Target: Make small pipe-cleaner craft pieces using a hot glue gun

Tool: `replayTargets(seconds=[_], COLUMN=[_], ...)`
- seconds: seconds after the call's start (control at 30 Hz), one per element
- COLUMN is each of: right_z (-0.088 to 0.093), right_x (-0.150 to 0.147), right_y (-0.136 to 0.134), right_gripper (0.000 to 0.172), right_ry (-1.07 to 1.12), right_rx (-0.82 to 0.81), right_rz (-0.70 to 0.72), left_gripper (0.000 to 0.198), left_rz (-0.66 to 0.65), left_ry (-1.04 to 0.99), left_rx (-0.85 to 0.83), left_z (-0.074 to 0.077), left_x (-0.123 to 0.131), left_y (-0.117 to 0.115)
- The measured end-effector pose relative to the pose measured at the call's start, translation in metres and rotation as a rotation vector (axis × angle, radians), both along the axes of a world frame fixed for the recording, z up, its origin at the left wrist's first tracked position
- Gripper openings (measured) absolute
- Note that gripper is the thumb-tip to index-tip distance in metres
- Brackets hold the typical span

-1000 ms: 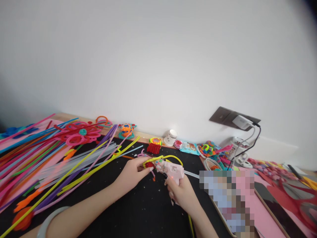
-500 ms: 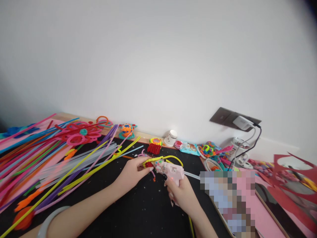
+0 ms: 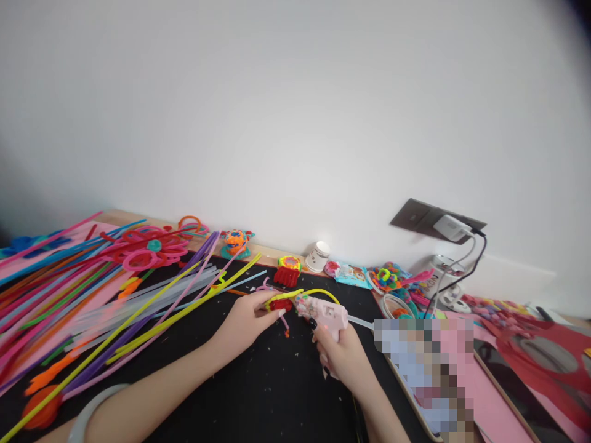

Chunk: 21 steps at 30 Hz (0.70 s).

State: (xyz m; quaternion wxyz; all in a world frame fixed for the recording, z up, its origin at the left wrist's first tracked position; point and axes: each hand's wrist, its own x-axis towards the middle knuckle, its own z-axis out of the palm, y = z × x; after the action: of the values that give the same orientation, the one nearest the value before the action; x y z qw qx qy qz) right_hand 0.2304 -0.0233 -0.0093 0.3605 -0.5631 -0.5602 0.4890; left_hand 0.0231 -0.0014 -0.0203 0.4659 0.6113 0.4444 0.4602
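My left hand (image 3: 253, 318) pinches a small red and yellow pipe-cleaner piece (image 3: 279, 303) above the black mat (image 3: 258, 394). A long yellow stem curves from that piece off to the right, passing behind the glue gun. My right hand (image 3: 339, 354) is wrapped round a pale pink hot glue gun (image 3: 330, 315), whose nozzle points left at the piece with a small gap between. A clear glue stick (image 3: 361, 322) juts from the gun's back end. Just below the piece lies a short lilac pipe cleaner with an orange tip (image 3: 287, 329).
Many coloured pipe cleaners (image 3: 152, 320) spread over the left side. Along the wall stand an orange and teal figure (image 3: 235, 242), a red and yellow piece (image 3: 289, 272) and a paper cup (image 3: 318, 257). At right lie a pixelated device (image 3: 425, 375) and a cable from the wall socket (image 3: 418, 218).
My right hand has drawn the glue gun slightly right, so its nozzle has come away from the red and yellow piece. My left hand stays nearly still.
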Motion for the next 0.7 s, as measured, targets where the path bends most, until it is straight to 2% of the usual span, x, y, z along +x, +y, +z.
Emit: replayTargets(seconds=[0.17, 0.33, 0.57, 0.7], right_z=[0.002, 0.013, 0.002, 0.005], right_x=[-0.001, -0.010, 0.000, -0.005], right_y=[-0.001, -0.008, -0.001, -0.005], right_gripper=[0.019, 0.013, 0.023, 0.019], right_ry=[-0.014, 0.005, -0.010, 0.009], right_rx=[0.020, -0.001, 0.024, 0.009], right_rz=[-0.003, 0.086, -0.009, 0.024], left_gripper=[0.033, 0.034, 0.032, 0.032], left_rz=[-0.012, 0.009, 0.006, 0.015], left_ry=[-0.038, -0.015, -0.010, -0.007], left_rx=[-0.025, -0.020, -0.002, -0.002], left_z=[0.001, 0.001, 0.003, 0.002], left_x=[0.000, 0.001, -0.001, 0.000], left_y=[0.001, 0.002, 0.000, 0.001])
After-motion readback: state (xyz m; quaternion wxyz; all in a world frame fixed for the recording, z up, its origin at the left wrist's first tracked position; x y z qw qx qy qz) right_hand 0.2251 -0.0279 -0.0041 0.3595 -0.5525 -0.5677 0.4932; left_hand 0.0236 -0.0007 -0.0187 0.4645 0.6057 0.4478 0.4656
